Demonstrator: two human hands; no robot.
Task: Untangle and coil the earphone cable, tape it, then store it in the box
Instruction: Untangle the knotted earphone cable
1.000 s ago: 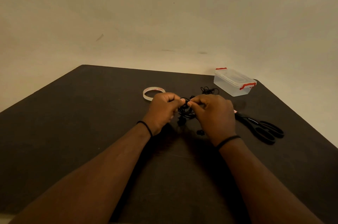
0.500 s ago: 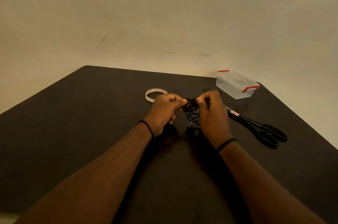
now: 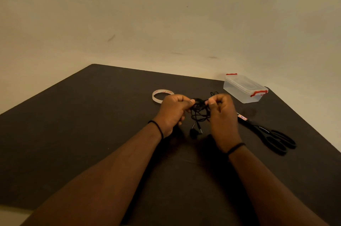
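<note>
Earphone cable (image 3: 200,110) tangled mid-desk, above it; our left hand (image 3: 172,109) and right hand (image 3: 222,113) each pinch strands. If we pull hard, knots likely tighten. Box (image 3: 243,88) waits far-right corner.

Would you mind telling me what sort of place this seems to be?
Probably a plain indoor work spot: a dark table against a bare beige wall, set only with a tape roll, scissors and clear box.

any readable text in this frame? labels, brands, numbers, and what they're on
Nothing can be read.
Tape roll: red print on the inner core, too blurred to read.
Scissors: small red and white sticker on the blade near the tip, too small to read.
Clear box: no text visible.
</note>
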